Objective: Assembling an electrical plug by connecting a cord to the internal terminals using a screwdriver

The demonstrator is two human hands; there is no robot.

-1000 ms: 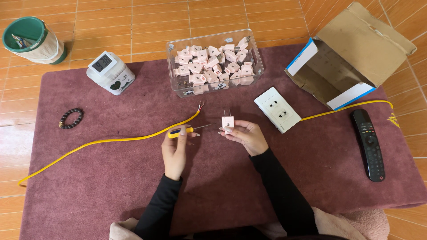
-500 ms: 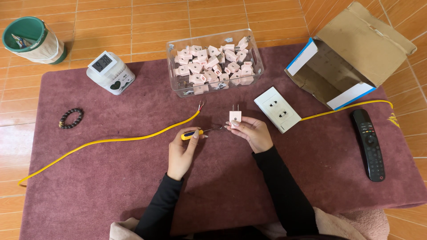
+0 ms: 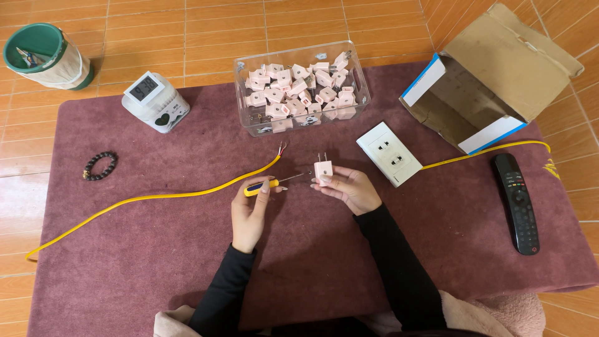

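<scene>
On the maroon mat point(image 3: 156, 249), spread over an orange tiled floor point(image 3: 156, 25), two hands work side by side near the middle. One left hand point(image 3: 249, 209) has its grip closed around one small screwdriver point(image 3: 274, 183) with a yellow handle and a thin metal shaft, whose tip points at the plug. One right hand point(image 3: 349, 187) pinches one pale pink plug point(image 3: 323, 170) between its fingertips; the plug is a small blocky plastic piece with two metal prongs standing up from its top. Both arms wear black sleeves.

Just above the hands lies one yellow cable point(image 3: 156, 196), smooth and round, with bare wire strands showing at its end near the screwdriver. One clear plastic bin point(image 3: 243, 100), rectangular, holds a heap of many more pink plugs, too jumbled to count. Right of the hands rests one white wall socket plate point(image 3: 390, 153), flat and rectangular, with two outlets. A second stretch of yellow cable runs from behind it toward the right. One open cardboard box point(image 3: 499, 68) with a blue and white rim lies on its side. One black remote point(image 3: 516, 203), long and slim, lies near the right edge. Further left sit one small white digital clock point(image 3: 156, 103), one dark beaded bracelet point(image 3: 100, 165) and, off the mat, one green-rimmed bucket point(image 3: 47, 56).
</scene>
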